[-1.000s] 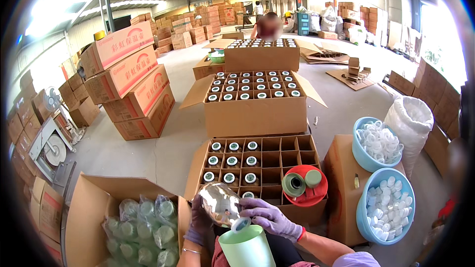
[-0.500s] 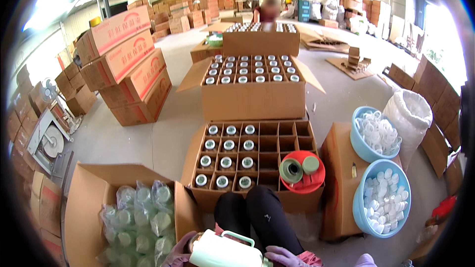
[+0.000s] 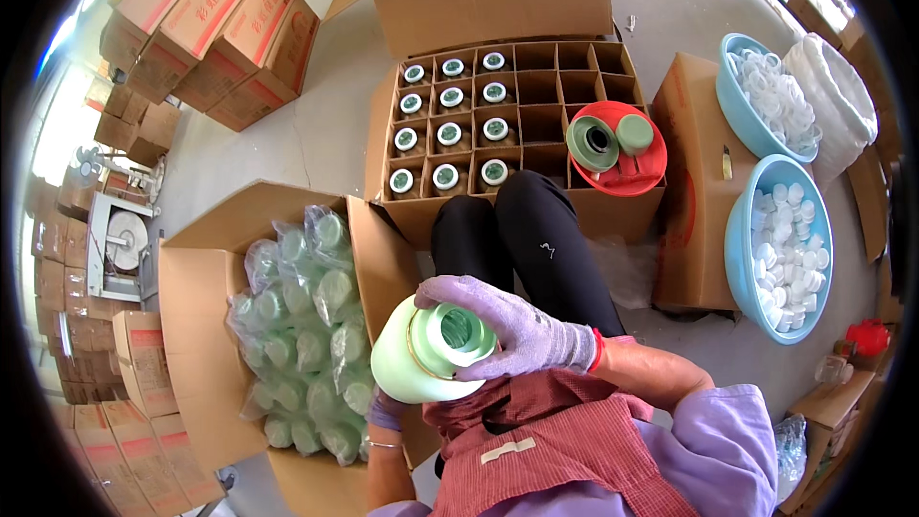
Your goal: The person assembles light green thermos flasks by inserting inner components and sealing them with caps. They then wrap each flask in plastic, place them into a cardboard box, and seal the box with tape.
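While the right hand (image 3: pixel 522 330) grips the flask (image 3: pixel 393 361), likely steadying it, the left hand's (image 3: pixel 386 411) grip underneath is unclear; next needs firmness.

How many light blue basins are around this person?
2. One light blue basin, holding white rings, stands beside the white sack; the other light blue basin, holding white caps, is nearer the person. Any beyond the view's dark rim would be hidden.

the flask (image 3: pixel 394 364) was pale green, the right glove (image 3: pixel 512 325) lavender with a red-edged grey cuff (image 3: pixel 578 348); the near apron (image 3: pixel 565 455) was checked red, the tubs (image 3: pixel 740 254) at right light blue.
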A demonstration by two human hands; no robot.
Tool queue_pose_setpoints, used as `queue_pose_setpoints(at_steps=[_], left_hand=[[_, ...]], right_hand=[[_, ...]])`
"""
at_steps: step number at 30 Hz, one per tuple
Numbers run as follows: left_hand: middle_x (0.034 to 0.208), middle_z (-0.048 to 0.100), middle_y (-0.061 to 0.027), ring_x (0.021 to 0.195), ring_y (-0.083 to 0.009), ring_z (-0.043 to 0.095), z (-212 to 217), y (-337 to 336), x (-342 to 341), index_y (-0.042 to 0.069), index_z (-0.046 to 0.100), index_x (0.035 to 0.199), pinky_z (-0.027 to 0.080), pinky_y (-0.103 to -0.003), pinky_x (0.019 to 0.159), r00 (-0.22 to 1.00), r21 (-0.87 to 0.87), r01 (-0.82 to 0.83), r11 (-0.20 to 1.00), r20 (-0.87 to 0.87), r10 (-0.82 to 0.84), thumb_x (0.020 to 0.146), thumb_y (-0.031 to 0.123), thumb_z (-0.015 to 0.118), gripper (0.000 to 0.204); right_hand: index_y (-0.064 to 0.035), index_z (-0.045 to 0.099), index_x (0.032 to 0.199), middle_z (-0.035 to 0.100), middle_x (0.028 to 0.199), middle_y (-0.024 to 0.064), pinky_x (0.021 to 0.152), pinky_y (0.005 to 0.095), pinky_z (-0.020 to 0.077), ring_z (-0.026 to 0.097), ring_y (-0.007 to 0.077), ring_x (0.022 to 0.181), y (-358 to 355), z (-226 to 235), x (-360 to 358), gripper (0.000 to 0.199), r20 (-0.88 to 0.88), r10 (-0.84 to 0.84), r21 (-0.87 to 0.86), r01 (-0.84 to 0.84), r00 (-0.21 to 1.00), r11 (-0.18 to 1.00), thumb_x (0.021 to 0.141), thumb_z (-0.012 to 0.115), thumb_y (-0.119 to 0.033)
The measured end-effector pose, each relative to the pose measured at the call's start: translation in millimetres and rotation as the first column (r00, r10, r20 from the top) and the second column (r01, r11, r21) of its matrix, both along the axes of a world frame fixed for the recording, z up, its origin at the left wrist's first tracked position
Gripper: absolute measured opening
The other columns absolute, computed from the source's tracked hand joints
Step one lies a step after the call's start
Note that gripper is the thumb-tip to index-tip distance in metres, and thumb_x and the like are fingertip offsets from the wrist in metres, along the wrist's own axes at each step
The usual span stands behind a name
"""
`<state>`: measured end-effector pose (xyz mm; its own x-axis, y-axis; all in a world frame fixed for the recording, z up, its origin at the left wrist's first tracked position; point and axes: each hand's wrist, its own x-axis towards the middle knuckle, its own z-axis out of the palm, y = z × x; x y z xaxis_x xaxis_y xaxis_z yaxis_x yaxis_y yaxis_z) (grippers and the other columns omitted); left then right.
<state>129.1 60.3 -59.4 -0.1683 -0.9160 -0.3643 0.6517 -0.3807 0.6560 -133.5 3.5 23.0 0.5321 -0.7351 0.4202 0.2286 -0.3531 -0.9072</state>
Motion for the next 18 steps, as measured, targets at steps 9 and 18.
queue_pose_setpoints(at_steps=[9,18], left_hand=[[0.136,0.055,-0.0147,0.129,-0.0246,0.050,-6,-29,-16,0.003,0.047,0.140,0.040,-0.038,0.108,0.999,-0.018,-0.040,0.999,-0.010,0.040,0.078,0.019,0.077,0.071],[0.131,0.060,-0.0168,0.124,-0.0259,0.056,151,-140,-37,0.001,0.055,0.132,0.043,-0.037,0.105,-0.010,0.078,0.816,0.572,0.993,-0.122,0.082,0.026,0.073,0.059]], right_hand=[[-0.0021,0.035,0.146,0.046,0.136,0.0187,0.106,0.0415,0.0387,0.047,0.0341,0.125,-3,2,0,0.083,0.048,-0.294,-0.087,0.297,0.955,0.951,0.080,0.079,-0.027],[-0.0003,0.050,0.124,0.051,0.128,0.0215,0.103,0.0492,0.0400,0.049,0.0376,0.122,42,-63,-86,0.055,-0.506,-0.345,-0.403,0.137,0.791,0.905,0.084,0.068,-0.031]])
